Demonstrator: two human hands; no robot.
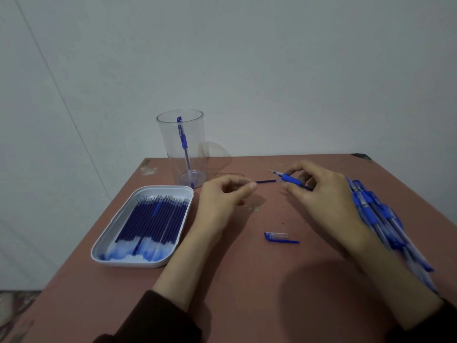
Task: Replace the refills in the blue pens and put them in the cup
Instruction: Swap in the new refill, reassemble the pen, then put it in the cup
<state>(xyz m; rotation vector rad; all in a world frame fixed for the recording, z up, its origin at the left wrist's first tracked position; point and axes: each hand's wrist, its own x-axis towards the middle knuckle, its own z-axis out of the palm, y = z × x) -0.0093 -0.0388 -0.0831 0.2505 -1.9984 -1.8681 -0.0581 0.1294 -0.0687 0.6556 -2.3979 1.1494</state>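
- Surface [247,280]: reddish-brown, set against a pale wall.
- Left hand [222,198]: fingers curled, tips pinching one end of a dark blue refill [267,181].
- Right hand [321,194]: fingers bent round an uncapped pen [293,180] at its blue grip, with the tip pointing left. The refill's other end reaches the grip.
- Clear cup [168,144]: upright at the far left, one blue pen [183,141] standing inside.
- White tray [133,264]: holds spare refills [150,224], beside the left forearm.
- Loose cap [279,237]: lies between the wrists.
- Pen pile [385,219]: behind the right wrist, partly hidden.

- Left hand [222,196]: fingers curled, thumb and forefinger pinching the refill [265,181] end.
- Right hand [321,191]: fingers curled, gripping the pen [293,179].
- Both forearms: extended forward.
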